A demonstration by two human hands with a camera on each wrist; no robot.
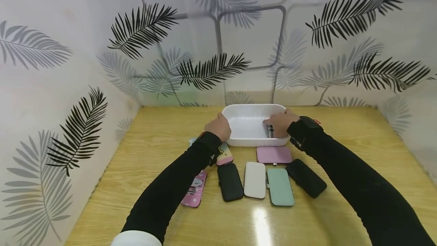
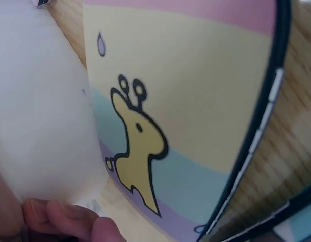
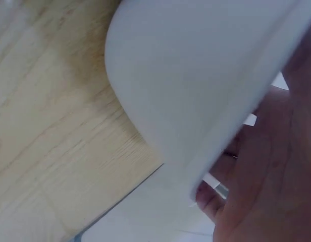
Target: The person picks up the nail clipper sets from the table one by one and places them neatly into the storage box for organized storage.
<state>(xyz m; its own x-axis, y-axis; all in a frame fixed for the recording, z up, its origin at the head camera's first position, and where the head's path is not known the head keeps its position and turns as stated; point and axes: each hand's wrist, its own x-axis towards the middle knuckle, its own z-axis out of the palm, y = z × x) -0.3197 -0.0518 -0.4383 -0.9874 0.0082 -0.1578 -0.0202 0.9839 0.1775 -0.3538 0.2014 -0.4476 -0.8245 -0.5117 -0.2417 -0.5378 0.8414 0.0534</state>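
Observation:
A white oval tub (image 1: 244, 143) stands on the table, its left end gripped by my left hand (image 1: 219, 127). In the left wrist view, curled fingertips (image 2: 69, 218) lie against the tub's outer wall (image 2: 49, 101). My right hand (image 1: 281, 123) reaches over the right end, its fingers inside the tub on a small checked case (image 1: 270, 131), mostly hidden by the hand. From the right wrist, the palm (image 3: 266, 166) shows beside the tub's rim, with fingers beyond it. Close by the left wrist lies a pastel case with a yellow giraffe (image 2: 140, 146).
In front of the tub lie a purple case (image 1: 274, 155), a white case (image 1: 254, 180), a green case (image 1: 280, 187), a black case (image 1: 230, 182) and another black case (image 1: 306, 178). A pink patterned case (image 1: 194, 193) is partly under the left forearm. Patterned cloth (image 1: 252, 48) hangs behind.

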